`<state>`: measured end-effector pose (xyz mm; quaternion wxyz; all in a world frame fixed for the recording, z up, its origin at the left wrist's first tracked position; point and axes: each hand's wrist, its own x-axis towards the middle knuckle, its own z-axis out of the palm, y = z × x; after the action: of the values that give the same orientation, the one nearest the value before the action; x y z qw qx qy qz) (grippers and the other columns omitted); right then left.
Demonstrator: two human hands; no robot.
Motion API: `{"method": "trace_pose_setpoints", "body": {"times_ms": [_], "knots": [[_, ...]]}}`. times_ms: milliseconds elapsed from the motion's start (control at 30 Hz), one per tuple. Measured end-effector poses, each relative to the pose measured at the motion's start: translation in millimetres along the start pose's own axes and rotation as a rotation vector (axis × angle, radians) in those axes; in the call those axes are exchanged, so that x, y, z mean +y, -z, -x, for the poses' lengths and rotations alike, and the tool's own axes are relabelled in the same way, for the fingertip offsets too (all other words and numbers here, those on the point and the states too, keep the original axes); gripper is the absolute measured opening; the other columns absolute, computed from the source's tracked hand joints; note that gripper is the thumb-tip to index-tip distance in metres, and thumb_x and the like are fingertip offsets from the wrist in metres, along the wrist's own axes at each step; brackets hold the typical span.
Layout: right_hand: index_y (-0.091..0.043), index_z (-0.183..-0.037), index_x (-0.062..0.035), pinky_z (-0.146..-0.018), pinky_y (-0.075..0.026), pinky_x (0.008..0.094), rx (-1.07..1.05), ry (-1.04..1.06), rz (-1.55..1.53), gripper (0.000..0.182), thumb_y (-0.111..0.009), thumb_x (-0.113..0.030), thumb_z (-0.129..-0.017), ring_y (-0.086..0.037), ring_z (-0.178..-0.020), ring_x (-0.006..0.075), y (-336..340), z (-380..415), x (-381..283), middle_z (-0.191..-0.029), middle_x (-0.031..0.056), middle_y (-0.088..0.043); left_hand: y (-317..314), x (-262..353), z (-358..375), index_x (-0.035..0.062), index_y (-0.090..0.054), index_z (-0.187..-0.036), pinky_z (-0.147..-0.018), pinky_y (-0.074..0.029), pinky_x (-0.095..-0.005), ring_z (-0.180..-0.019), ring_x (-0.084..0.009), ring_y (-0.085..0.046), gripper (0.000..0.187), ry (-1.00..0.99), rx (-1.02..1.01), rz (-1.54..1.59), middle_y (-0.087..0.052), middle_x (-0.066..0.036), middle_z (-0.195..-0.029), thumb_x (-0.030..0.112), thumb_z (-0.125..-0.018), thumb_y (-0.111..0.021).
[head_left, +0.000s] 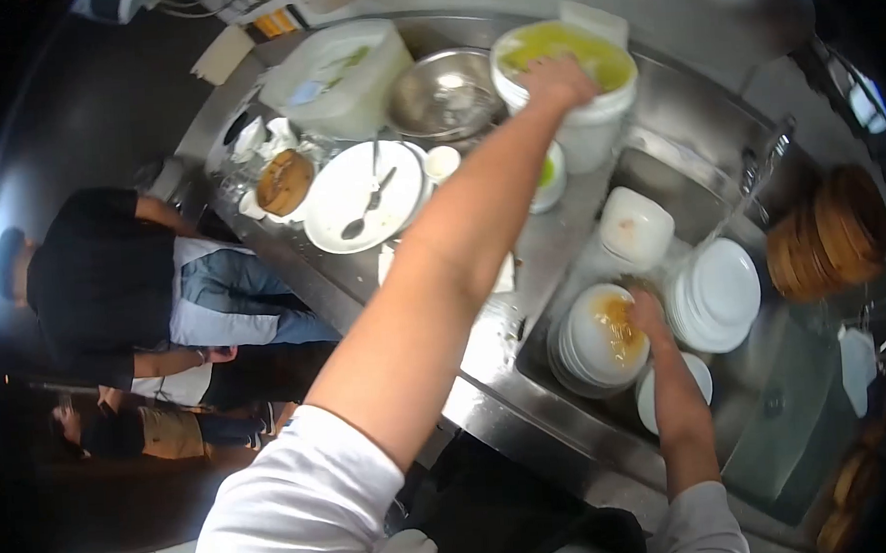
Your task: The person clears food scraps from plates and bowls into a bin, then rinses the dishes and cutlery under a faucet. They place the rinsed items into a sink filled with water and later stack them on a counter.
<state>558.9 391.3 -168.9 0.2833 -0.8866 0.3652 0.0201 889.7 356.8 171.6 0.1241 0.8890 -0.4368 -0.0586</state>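
The left hand [556, 78] was spread flat in the big white plastic bucket [595, 118] w/ yellow-green stuff inside. The right hand [649, 316] pressed on a stack of round white plates [592, 349], top one w/ orange sauce, in the steel sink [772, 429]. No writing could be read.

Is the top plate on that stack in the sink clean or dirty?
Dirty. The top plate carries orange-brown residue, and the right hand rests at its edge.

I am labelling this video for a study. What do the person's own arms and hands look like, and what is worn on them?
Both arms are bare from short white sleeves down. The left hand and right hand wear no gloves; no watch, ring or marking shows.
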Motion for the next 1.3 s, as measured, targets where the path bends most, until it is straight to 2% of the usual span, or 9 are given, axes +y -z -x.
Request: {"method": "trace_pose_setpoints", "body": {"times_ms": [233,400,533,700,800,933,1100,1233,1300], "knots": [[-0.054,-0.108,-0.0004,-0.083,-0.048,0.0483,0.094,-0.160,-0.215,0.025,-0.054,-0.011,-0.085,-0.059,-0.098,0.0448,61.2,51.9,-43.5,-0.104,0.0266,-0.062,0.0,1.4,7.3,0.0141,-0.041,-0.137,-0.105,-0.032,-0.0517,-0.131,-0.0381,-0.036,0.075,0.050,0.078,0.017,-0.040,-0.020,-0.140,0.053,-0.077,-0.064],[-0.053,-0.109,0.0042,-0.081,-0.047,0.0468,0.524,-0.232,-0.340,0.028,-0.055,-0.013,-0.087,-0.060,-0.095,0.0451,33.0,104.2,-6.2,-0.099,0.0289,-0.062,5.3,1.2,0.5,0.0174,-0.040,-0.139,-0.101,-0.037,-0.0530,-0.126,-0.0348,-0.044,0.079,0.036,-0.024,-0.004,-0.045,-0.017,-0.138,0.060,-0.076,-0.062],[-0.053,-0.117,0.0084,-0.083,-0.051,0.0362,0.574,-0.612,-1.071,0.038,-0.059,-0.013,-0.087,-0.063,-0.092,0.0242,39.6,127.9,-10.1,-0.104,0.0183,-0.064,2.0,0.6,3.5,0.0245,-0.040,-0.139,-0.098,-0.040,-0.0513,-0.123,-0.0387,-0.045,0.067,-0.009,0.088,0.000,-0.044,-0.020,-0.137,0.052,-0.080,-0.058],[-0.053,-0.108,0.0071,-0.037,-0.049,0.0357,0.730,-0.663,-1.496,0.029,-0.052,-0.002,-0.081,-0.063,-0.059,0.0260,87.7,110.5,-52.5,-0.082,0.0163,-0.062,1.2,-2.1,10.9,0.0225,-0.047,-0.131,-0.092,-0.041,-0.0508,-0.117,-0.0391,-0.047,0.053,-0.076,0.192,0.063,-0.047,-0.023,-0.128,0.044,-0.084,-0.054],[-0.050,-0.110,0.0091,-0.038,-0.050,0.0378,0.524,-0.649,-1.343,0.034,-0.054,-0.003,-0.079,-0.064,-0.062,0.0275,133.8,106.6,-68.8,-0.080,0.0165,-0.061,3.8,0.1,12.0,0.0224,-0.046,-0.132,-0.092,-0.042,-0.0497,-0.115,-0.0402,-0.048,0.050,-0.087,0.205,0.110,-0.047,-0.025,-0.125,0.042,-0.086,-0.052],[-0.046,-0.109,0.0075,-0.066,-0.054,0.0505,0.716,-0.613,-0.111,0.038,-0.056,-0.005,-0.075,-0.066,-0.076,0.0406,180.4,83.0,-89.1,-0.085,0.0275,-0.064,8.0,-6.7,10.8,0.0203,-0.048,-0.133,-0.094,-0.042,-0.0460,-0.113,-0.0386,-0.051,0.053,-0.158,0.268,0.381,-0.052,-0.023,-0.122,0.043,-0.086,-0.053],[-0.042,-0.106,0.0023,-0.077,-0.049,0.0522,0.562,-0.530,0.233,0.036,-0.057,-0.006,-0.075,-0.063,-0.085,0.0454,246.0,103.8,-166.6,-0.091,0.0311,-0.063,12.5,-15.4,33.0,0.0051,-0.056,-0.124,-0.092,-0.042,-0.0429,-0.109,-0.0341,-0.053,0.047,-0.413,0.676,1.008,-0.057,-0.023,-0.114,0.028,-0.083,-0.061],[-0.041,-0.113,0.0027,-0.075,-0.050,0.0525,0.811,-0.421,0.304,0.040,-0.053,-0.011,-0.078,-0.062,-0.089,0.0458,224.4,131.8,-138.5,-0.100,0.0333,-0.061,-9.7,-15.8,154.6,0.0030,-0.057,-0.122,-0.095,-0.042,-0.0375,-0.107,-0.0284,-0.057,0.046,-0.419,0.287,1.154,-0.060,-0.018,-0.116,0.026,-0.083,-0.065],[-0.041,-0.117,0.0035,-0.077,-0.051,0.0511,0.745,-0.630,-0.017,0.043,-0.052,-0.014,-0.079,-0.061,-0.093,0.0467,207.4,142.4,-111.0,-0.105,0.0348,-0.058,-77.9,-8.3,195.3,0.0071,-0.058,-0.125,-0.096,-0.043,-0.0365,-0.109,-0.0268,-0.057,0.047,-0.473,-0.069,1.231,-0.059,-0.014,-0.119,0.022,-0.082,-0.067]]}}
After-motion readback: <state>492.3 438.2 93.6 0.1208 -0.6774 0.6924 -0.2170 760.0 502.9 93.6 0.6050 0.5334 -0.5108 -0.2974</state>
